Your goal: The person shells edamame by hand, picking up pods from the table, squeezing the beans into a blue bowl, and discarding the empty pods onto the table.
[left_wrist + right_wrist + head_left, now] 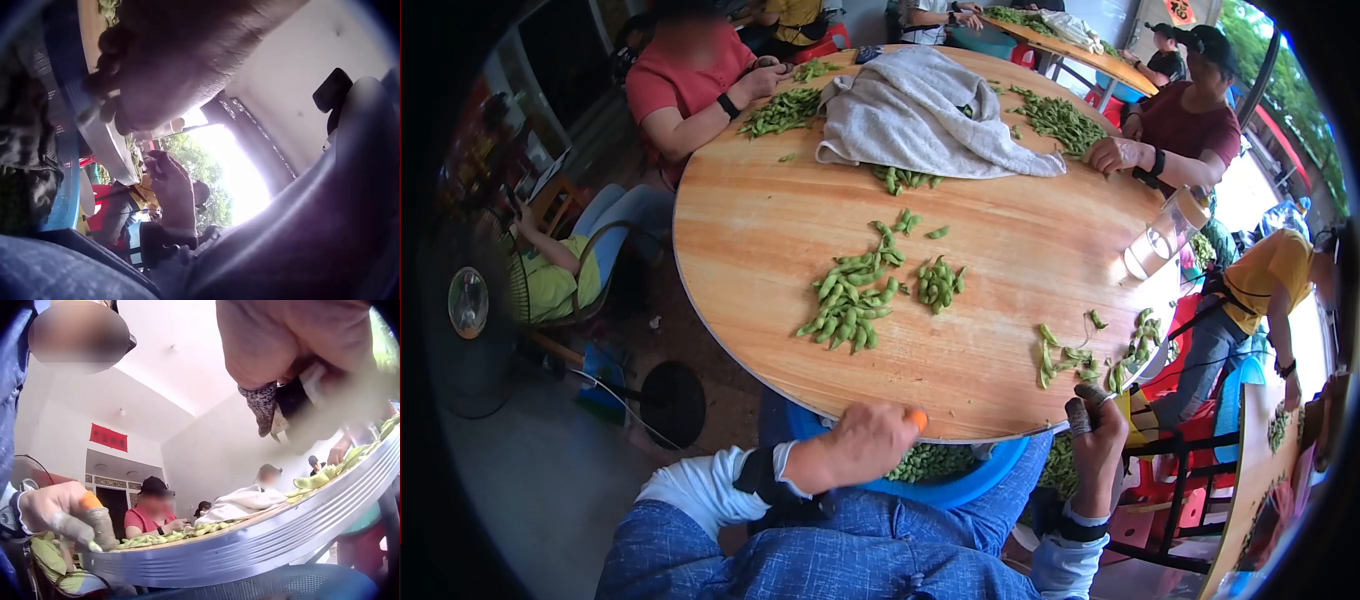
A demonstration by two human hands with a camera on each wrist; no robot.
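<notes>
My left hand [850, 447], an orange cover on one finger, is at the table's front edge above the blue basin. Its curled fingers and thumb are wrapped in the right wrist view, pinching a pale green edamame pod [94, 546] at their tips. My right hand [1100, 445], with wrapped fingertips, is raised at the edge beside a loose group of edamame pods [1082, 358]; its fingers are partly extended. A larger pile of edamame pods [850, 300] and a small bunch [940, 285] lie farther in on the round wooden table [990, 360].
Under the table edge, a blue basin [970, 487] holds many pods. A grey towel [930, 110] covers part of the far side. A clear container [1152, 248] stands near the right rim. People sit at the table's left and right; a fan [470, 300] stands at left.
</notes>
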